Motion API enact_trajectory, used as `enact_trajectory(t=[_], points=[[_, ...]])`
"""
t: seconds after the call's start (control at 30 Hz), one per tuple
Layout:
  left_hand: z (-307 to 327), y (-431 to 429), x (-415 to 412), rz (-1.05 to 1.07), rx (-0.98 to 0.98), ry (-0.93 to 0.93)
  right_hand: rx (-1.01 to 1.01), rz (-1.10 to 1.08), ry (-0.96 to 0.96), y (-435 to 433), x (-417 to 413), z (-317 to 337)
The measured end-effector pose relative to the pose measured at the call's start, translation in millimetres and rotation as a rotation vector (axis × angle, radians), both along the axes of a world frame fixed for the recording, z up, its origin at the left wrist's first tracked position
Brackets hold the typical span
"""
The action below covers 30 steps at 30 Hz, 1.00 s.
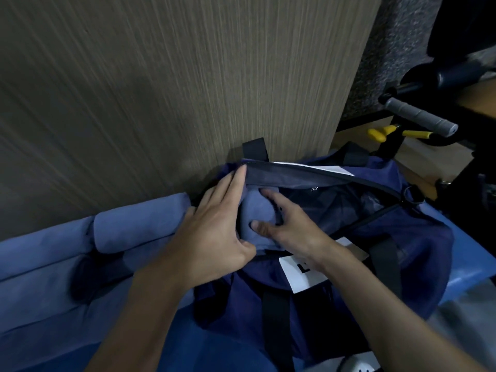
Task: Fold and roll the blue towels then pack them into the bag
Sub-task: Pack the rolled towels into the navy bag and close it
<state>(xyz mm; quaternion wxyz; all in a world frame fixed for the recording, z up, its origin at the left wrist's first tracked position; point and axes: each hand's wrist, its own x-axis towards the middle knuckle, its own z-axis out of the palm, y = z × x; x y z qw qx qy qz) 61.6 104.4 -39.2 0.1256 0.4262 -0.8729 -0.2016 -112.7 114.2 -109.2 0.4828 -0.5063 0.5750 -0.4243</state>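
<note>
Nearest the camera, two bare forearms reach over the near wall of a dark navy fabric duffel bag (402,237) with black webbing straps and a white label (303,275). At the bag's left end, in its unzipped mouth, sits a rolled blue towel (257,213) of soft cloth. It looks light and limp, and would likely uncoil if let go loosely, so a grip round the middle of the roll, across its layers, seems best. The right hand (292,232) has thumb and curled fingers round the roll's right side. The left hand (214,232) lies nearly flat, fingers straight along the roll's left side, forefinger touching the far zip edge, grasping nothing visible. More rolled blue towels (139,221) lie to the left, against a wood-grain panel (188,76).
</note>
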Motion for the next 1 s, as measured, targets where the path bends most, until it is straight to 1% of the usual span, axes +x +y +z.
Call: enact_trajectory(t=[0.07,0.13,0.17,0.2,0.23,0.3,0.33,0.37,0.43,0.5,0.77,0.83,0.93,1.0], points=[[-1.4,2.4,-1.5,-0.018,-0.004,0.019,-0.018,-0.002,0.111,-2.3,3.0,-1.5],[-2.7,4.5,-2.0,-0.030,-0.013,0.011,-0.091,-0.110,0.235,-7.0,9.4,-1.0],[-2.4,5.3,-1.9,-0.032,-0.019,0.010,-0.128,-0.167,0.231,-9.1,12.4,1.3],[-1.3,6.2,-1.3,-0.032,-0.023,0.019,-0.141,-0.178,0.164,-11.9,14.7,0.3],[0.4,6.8,-0.8,-0.030,-0.023,0.034,-0.134,-0.146,0.065,-13.6,16.3,0.4],[3.6,7.1,1.0,-0.017,-0.025,0.062,-0.047,0.005,-0.083,-15.2,16.5,-3.5],[5.0,6.4,2.4,-0.007,-0.030,0.067,0.007,0.079,-0.091,-13.7,15.2,-3.6],[5.8,5.6,4.4,0.008,-0.031,0.067,0.054,0.133,-0.035,-11.5,12.8,-4.5],[6.2,2.4,9.1,0.037,-0.024,0.062,0.092,0.201,0.154,-8.4,6.3,-5.3],[6.5,0.0,11.7,0.067,-0.014,0.067,0.075,0.192,0.267,-5.6,1.2,-4.8],[5.9,4.3,6.6,0.045,0.005,0.051,0.017,0.170,0.164,-1.0,17.9,-20.2],[5.0,3.7,7.5,0.048,0.005,0.051,-0.021,0.172,0.233,-0.5,18.5,-16.4],[4.2,3.4,9.6,0.054,0.021,0.059,-0.138,0.060,0.432,2.0,19.5,-9.9],[5.4,3.6,10.2,0.054,0.032,0.058,-0.137,0.063,0.480,3.3,17.5,-7.7]])
